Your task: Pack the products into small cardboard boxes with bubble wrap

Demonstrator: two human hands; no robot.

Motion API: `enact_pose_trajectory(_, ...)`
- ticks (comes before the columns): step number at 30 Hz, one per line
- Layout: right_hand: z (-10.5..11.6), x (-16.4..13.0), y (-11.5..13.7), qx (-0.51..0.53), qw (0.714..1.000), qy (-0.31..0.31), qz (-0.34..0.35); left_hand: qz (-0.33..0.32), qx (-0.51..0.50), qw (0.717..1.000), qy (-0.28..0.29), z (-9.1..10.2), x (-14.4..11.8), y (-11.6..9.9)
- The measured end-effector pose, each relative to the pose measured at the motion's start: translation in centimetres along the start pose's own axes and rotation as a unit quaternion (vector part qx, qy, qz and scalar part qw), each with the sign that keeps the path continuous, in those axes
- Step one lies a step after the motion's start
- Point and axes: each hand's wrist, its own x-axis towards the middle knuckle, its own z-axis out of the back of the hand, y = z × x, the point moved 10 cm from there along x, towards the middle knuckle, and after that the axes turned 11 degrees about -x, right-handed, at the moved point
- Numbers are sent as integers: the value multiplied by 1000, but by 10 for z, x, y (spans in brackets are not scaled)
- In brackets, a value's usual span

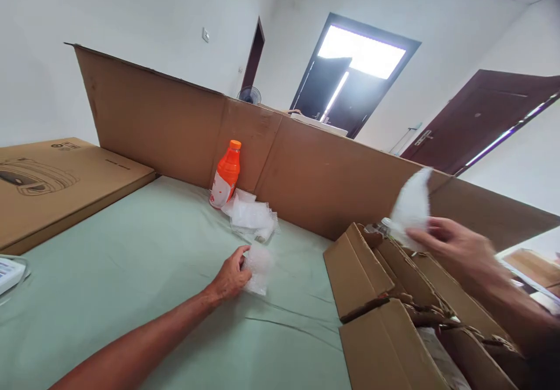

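So the bottle [226, 177] stood near the back of the table [144, 250], just before the cardboard wall [175, 110], a pile of packets [251, 213] right beside it. Big carton [74, 185] sat left, boxes [361, 273] right. Left hand [230, 274] with a packet [260, 266] was before the pile, right hand [455, 241] above the boxes.

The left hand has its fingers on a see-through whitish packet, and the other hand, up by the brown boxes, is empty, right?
Not quite: the right hand isn't empty. The head view shows it holding up a thin white piece, a bit blurred. The left hand does have its fingers on the whitish packet, and the brown boxes are right.
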Motion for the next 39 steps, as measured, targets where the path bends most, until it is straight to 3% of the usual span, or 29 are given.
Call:
enact_pose_trajectory(3, -79, 4, 78, 4, 991, 125, 54, -16, 7, 999, -46, 50, 5, -10)
enact_pose_trajectory(6, -164, -3, 155, -3, 982, 167, 90, -32, 31, 993, -112, 94, 1, -6)
enact_pose_trajectory(8, -219, -14, 196, -18, 976, 196, 98, -44, 52, 987, -142, 108, -4, -2)
enact_pose_trajectory(11, -288, -38, 246, -37, 960, 252, 118, -52, 72, 984, -157, 110, -6, 3)
enact_pose_trajectory(15, -337, -63, 282, -62, 944, 284, 154, -51, 71, 982, -166, 108, -3, 3)
enact_pose_trajectory(18, -361, -75, 295, -67, 937, 294, 178, -49, 70, 981, -172, 109, -1, 3)
enact_pose_trajectory(21, -390, -86, 301, -50, 917, 349, 189, -48, 65, 982, -173, 110, -1, 3)
enact_pose_trajectory(23, -401, -87, 303, -26, 908, 375, 183, -48, 53, 983, -168, 109, -2, 1)
enact_pose_trajectory(25, -397, -83, 300, 8, 912, 375, 169, -47, 32, 985, -162, 108, -2, -1)
enact_pose_trajectory(29, -351, -82, 270, 104, 931, 328, 120, -42, -25, 987, -151, 110, -1, -3)
enact_pose_trajectory(31, -324, -102, 249, 164, 927, 322, 101, -39, -56, 987, -147, 111, 0, 0)
enact_pose_trajectory(34, -300, -154, 224, 255, 904, 334, 76, -36, -90, 987, -126, 107, 1, 4)
enact_pose_trajectory(37, -296, -202, 217, 316, 889, 328, 49, -38, -96, 991, -83, 94, -1, 6)
enact_pose_trajectory(39, -299, -213, 219, 336, 888, 311, 33, -44, -89, 993, -66, 89, -3, 4)
